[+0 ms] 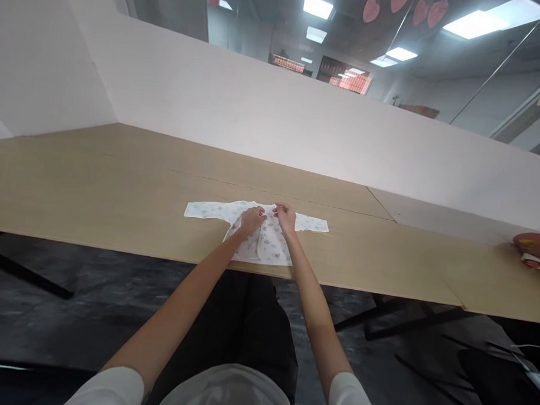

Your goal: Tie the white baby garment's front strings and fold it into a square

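A small white baby shirt [273, 250] with a scattered print lies face up on the table, its sleeves spread to both sides and its front edges meeting near the middle. My left hand [252, 219] is closed at the upper front, just below the neckline, fingers bent on the cloth. A little to the right, my right hand [286, 217] pinches the shirt near the collar. Thin white bits show at the fingertips of both hands; whether they are ties or cloth edge, I cannot make out. My forearms cover part of the lower shirt.
The long wooden table [97, 190] runs along a white wall [255, 107] with a window above it. A red-brown object [533, 250] sits at the table's far right. Below the right side stands a dark chair [489, 375]; black table legs show underneath.
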Tool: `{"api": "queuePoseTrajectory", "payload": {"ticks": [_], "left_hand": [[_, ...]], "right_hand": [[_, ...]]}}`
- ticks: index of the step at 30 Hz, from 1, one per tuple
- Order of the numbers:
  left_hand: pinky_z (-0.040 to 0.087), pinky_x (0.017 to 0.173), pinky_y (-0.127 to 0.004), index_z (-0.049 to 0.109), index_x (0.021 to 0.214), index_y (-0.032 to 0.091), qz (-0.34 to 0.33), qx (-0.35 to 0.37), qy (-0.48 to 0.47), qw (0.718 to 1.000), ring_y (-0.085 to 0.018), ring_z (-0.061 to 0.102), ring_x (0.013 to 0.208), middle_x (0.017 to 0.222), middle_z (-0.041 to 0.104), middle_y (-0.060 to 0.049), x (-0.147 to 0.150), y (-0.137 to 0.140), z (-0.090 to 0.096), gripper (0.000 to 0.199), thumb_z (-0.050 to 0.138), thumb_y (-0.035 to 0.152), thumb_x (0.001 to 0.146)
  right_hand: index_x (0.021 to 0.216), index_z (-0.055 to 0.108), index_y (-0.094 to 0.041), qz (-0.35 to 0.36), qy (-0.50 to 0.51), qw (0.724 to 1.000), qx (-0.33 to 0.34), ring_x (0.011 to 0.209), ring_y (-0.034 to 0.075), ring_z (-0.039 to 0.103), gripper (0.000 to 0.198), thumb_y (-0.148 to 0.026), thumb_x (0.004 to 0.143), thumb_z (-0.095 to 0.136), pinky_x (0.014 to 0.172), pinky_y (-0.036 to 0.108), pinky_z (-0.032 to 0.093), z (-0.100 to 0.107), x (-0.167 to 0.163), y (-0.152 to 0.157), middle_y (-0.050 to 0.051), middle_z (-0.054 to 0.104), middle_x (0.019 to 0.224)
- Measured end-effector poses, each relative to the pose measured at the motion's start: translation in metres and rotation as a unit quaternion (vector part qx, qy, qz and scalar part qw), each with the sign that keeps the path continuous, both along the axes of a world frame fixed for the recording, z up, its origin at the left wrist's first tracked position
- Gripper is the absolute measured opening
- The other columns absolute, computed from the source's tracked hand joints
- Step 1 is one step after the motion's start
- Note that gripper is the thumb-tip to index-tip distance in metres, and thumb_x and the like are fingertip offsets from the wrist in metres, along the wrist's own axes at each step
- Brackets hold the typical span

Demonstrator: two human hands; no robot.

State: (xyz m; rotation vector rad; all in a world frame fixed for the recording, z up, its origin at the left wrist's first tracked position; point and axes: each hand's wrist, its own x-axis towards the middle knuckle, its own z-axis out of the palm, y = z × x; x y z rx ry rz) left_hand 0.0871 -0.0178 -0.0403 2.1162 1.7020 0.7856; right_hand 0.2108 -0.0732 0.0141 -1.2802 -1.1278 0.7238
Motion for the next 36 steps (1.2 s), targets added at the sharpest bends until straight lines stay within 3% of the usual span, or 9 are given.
{"api": "queuePoseTrajectory", "payload": {"ticks": [3,8,11,22,25,29,36], "left_hand": [[0.044,0.093,-0.033,0.065,0.116,0.019,0.025,-0.003,-0.005,1.000,-0.022,0.064,0.102,0.105,0.073,-0.007,0.002,0.004,-0.003,0.032,0.052,0.029,0.088],[0.047,0.091,-0.033,0.071,0.106,0.019,0.025,0.005,-0.015,1.000,-0.023,0.065,0.103,0.111,0.072,-0.008,0.002,0.007,-0.004,0.029,0.049,0.027,0.089],[0.048,0.091,-0.033,0.072,0.104,0.020,0.023,0.020,-0.035,0.999,-0.023,0.065,0.102,0.110,0.073,-0.007,0.002,0.006,-0.004,0.028,0.051,0.026,0.087],[0.048,0.091,-0.036,0.067,0.104,0.023,0.015,0.063,-0.084,0.994,-0.022,0.063,0.103,0.103,0.072,-0.004,0.003,0.005,-0.011,0.029,0.048,0.014,0.085],[0.048,0.091,-0.037,0.066,0.103,0.023,-0.007,0.087,-0.104,0.991,-0.023,0.062,0.102,0.101,0.071,-0.005,0.003,0.007,-0.014,0.028,0.047,0.014,0.085],[0.049,0.088,-0.034,0.065,0.102,0.021,-0.057,0.101,-0.143,0.983,-0.021,0.064,0.094,0.099,0.071,-0.005,0.003,0.010,-0.018,0.023,0.047,0.022,0.088],[0.050,0.089,-0.030,0.063,0.106,0.020,-0.117,0.052,-0.200,0.972,-0.018,0.065,0.096,0.105,0.071,-0.005,-0.005,0.011,-0.015,0.025,0.048,0.030,0.089]], "right_hand": [[0.085,0.073,-0.018,-0.008,-0.187,0.980,-0.069,0.081,0.016,0.065,0.024,-0.010,0.080,0.051,0.087,0.029,0.049,-0.031,0.006,0.038,0.004,0.073,0.083],[0.099,0.074,-0.022,0.008,-0.366,0.926,-0.091,0.097,0.020,0.064,0.029,-0.014,0.086,0.050,0.089,0.030,0.047,-0.053,0.001,0.047,0.006,0.072,0.101],[0.104,0.072,-0.023,0.015,-0.412,0.906,-0.090,0.098,0.020,0.062,0.027,-0.017,0.089,0.050,0.085,0.029,0.047,-0.056,0.000,0.048,0.006,0.069,0.105],[0.100,0.063,-0.021,0.001,-0.458,0.884,-0.096,0.091,0.018,0.058,0.021,-0.021,0.096,0.042,0.074,0.027,0.043,-0.051,-0.006,0.041,0.007,0.065,0.106],[0.100,0.063,-0.019,-0.009,-0.448,0.888,-0.104,0.093,0.019,0.059,0.023,-0.020,0.096,0.041,0.077,0.027,0.043,-0.051,-0.009,0.039,0.008,0.066,0.106],[0.096,0.067,-0.019,-0.005,-0.395,0.913,-0.101,0.092,0.019,0.061,0.024,-0.021,0.093,0.043,0.079,0.027,0.044,-0.052,-0.008,0.041,0.007,0.069,0.101],[0.085,0.067,-0.019,0.004,-0.250,0.964,-0.088,0.084,0.018,0.063,0.020,-0.028,0.086,0.050,0.079,0.028,0.047,-0.055,-0.004,0.047,0.004,0.071,0.088]]}}
